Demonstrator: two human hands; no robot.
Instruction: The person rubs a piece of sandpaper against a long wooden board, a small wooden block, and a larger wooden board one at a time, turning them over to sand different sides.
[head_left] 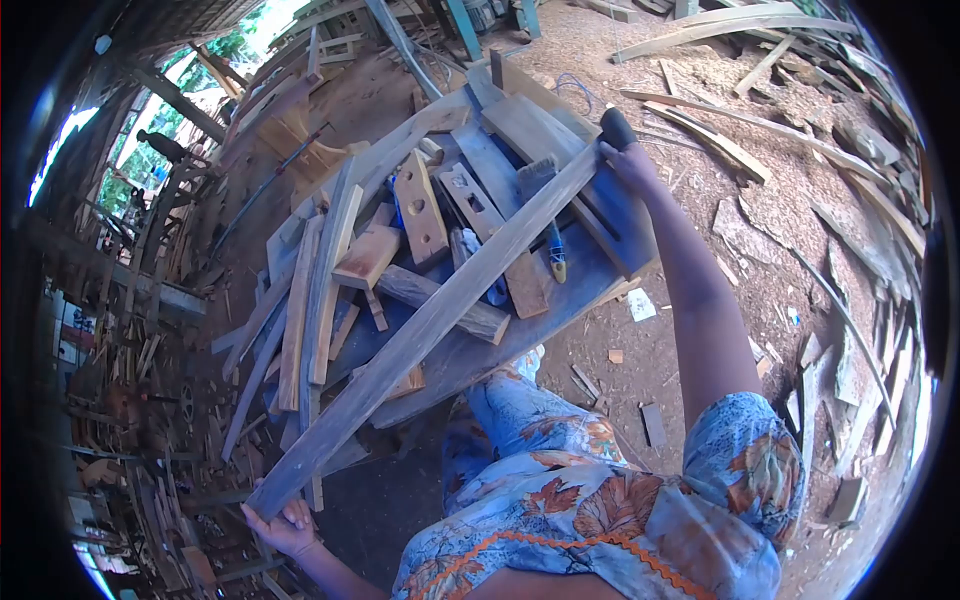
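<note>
A long, weathered wooden plank (pixel 430 335) runs diagonally across the view, above a heap of timber. My left hand (pixel 285 527) is closed around its lower end, fingers curled at the edge. At the upper end, my right hand (pixel 630 165) grips by the plank's tip. A dark, blunt object (pixel 617 128) sticks up at the right hand; its kind and how it is held I cannot make out. Beneath the plank lie a wooden block with round holes (pixel 418 210), a slotted wooden piece (pixel 472 203) and a blue-handled tool with a yellowish end (pixel 557 255).
The low work table (pixel 590 290) carries stacked boards and offcuts. Several narrow strips (pixel 325 290) lean at its left side. Scrap wood and long slats (pixel 740 120) cover the shavings-strewn ground at right. More scrap wood (pixel 160 500) is piled at lower left.
</note>
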